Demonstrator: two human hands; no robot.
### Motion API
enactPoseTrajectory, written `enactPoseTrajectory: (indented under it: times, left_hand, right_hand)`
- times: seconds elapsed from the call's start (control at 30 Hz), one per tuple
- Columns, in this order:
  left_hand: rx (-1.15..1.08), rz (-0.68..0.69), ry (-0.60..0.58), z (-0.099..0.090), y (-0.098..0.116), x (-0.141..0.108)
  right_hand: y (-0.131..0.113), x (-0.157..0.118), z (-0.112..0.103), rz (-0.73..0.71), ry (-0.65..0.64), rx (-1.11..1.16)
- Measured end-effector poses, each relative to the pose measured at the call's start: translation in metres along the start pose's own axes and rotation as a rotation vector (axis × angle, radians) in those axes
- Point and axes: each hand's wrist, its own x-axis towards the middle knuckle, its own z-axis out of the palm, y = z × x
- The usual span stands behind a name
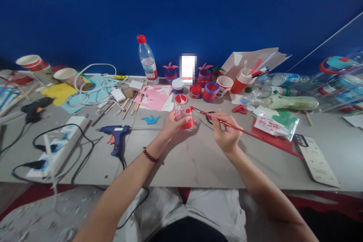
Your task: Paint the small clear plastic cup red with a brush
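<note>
With left hand [171, 124], pinching a red-banded cup [188, 123] between fingers and thumb.
With right hand [226, 133], pinching a brush [253, 134] beside it; beyond the fingers, red paint [195, 89] in a jar [195, 95].

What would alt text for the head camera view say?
A left hand holds a clear plastic container partly painted red while the right hand holds a paintbrush close to it. A blue glue gun lies on the cluttered table.
</note>
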Motion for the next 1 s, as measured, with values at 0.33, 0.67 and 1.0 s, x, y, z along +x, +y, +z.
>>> enactPoseTrajectory:
  times: [0.33, 0.67, 1.0]
  left_hand:
    - [0.090, 0.064, 0.065, 0.003, -0.003, 0.001]
    - [0.086, 0.087, 0.067, 0.003, -0.006, 0.003]
    - [0.126, 0.066, 0.066, 0.001, -0.014, 0.005]
  right_hand:
    - [-0.023, 0.000, 0.007, -0.194, -0.011, -0.056]
    - [-0.028, -0.002, 0.012, -0.251, -0.052, 0.014]
    - [-0.026, -0.004, 0.013, -0.188, -0.048, 0.032]
